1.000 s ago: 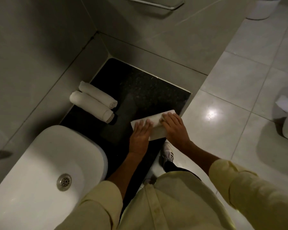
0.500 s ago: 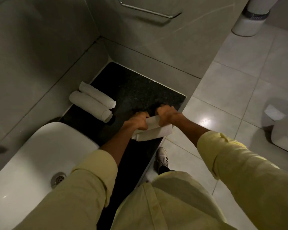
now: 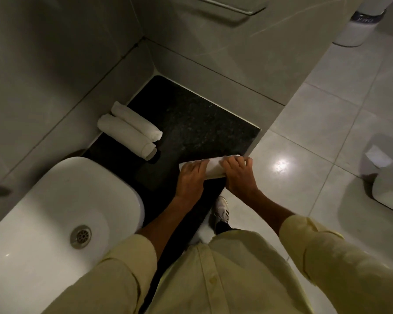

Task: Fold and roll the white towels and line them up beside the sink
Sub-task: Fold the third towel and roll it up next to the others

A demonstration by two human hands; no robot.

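A white towel [image 3: 213, 169] lies partly rolled near the front edge of the black granite counter [image 3: 191, 123]. My left hand [image 3: 191, 175] presses flat on its left part, and my right hand [image 3: 238, 175] presses on its right part, fingers spread over the roll. Two rolled white towels [image 3: 127, 130] lie side by side against the left wall, behind the white sink [image 3: 61, 200]. Both hands hide much of the towel under them.
Tiled walls close the counter at the back and left, with a metal rail [image 3: 232, 7] on the back wall. The counter's right edge drops to a tiled floor [image 3: 315, 137]. A white bin [image 3: 359, 26] stands at the far right, another white object [image 3: 388, 189] at the right.
The towel was flat under my palms, then gripped and lifted at its far edge. Now both hands lie flat on it again, and it looks rolled into a thicker, narrower shape.
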